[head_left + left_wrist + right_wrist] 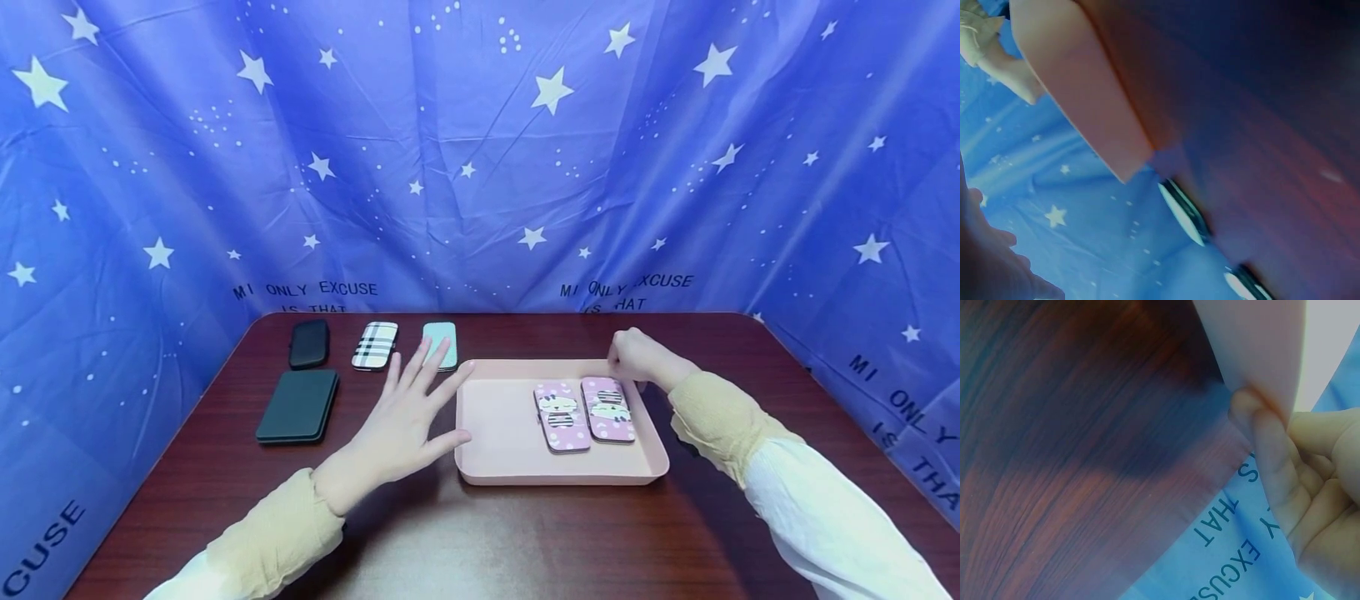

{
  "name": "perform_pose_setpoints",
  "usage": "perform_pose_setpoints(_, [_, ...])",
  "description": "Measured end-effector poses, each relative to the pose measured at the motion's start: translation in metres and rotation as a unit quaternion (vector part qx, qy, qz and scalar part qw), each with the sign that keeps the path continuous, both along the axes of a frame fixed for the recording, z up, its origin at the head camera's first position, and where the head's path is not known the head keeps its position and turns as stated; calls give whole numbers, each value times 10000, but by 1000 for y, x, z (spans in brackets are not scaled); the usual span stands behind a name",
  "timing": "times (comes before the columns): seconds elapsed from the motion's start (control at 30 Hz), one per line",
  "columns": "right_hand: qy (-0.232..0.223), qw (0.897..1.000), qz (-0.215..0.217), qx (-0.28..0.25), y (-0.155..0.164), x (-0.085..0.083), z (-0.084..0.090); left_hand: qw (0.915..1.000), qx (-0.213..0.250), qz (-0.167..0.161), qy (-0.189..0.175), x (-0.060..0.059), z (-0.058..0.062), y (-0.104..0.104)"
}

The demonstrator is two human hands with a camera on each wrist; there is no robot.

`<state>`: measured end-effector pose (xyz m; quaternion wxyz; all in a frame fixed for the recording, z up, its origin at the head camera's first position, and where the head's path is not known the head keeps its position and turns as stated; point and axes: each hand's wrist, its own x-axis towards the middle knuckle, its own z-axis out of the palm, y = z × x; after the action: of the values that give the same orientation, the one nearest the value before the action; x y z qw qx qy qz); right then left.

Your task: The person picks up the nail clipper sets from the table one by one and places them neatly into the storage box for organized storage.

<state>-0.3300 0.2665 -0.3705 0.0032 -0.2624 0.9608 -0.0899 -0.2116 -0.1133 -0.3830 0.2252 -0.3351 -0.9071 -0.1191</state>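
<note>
A pale pink tray (pixel 495 425) lies on the table, holding two pink flat cases (pixel 562 421) (pixel 609 412) with a cartoon cat print, side by side in its right half. My right hand (pixel 647 357) pinches the tray's far right corner; in the right wrist view its thumb and fingers (pixel 1266 444) are on either side of the tray wall (pixel 1260 356). My left hand (pixel 405 425) is spread at the tray's left rim, fingers straight. The left wrist view shows a gap between those fingers (pixel 1004 250) and the tray wall (pixel 1079 81).
Left of the tray are a mint case (pixel 447 357), partly behind the left fingers, a plaid case (pixel 375 346), a small black case (pixel 309 344) and a larger dark green case (pixel 297 407). A blue star-print curtain (pixel 480 167) hangs behind the brown table (pixel 555 542).
</note>
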Motion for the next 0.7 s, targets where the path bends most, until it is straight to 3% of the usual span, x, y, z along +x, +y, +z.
perform_pose_setpoints(0.4, [-205, 9997, -151, -4, -2, 2, 2, 9930, 175, 1035, -534, 0, -5, -46])
perform_pose_setpoints(0.7, [-161, 9998, -98, -61, -2, 2, 1, 9757, 369, 2018, -770, -6, -5, -83])
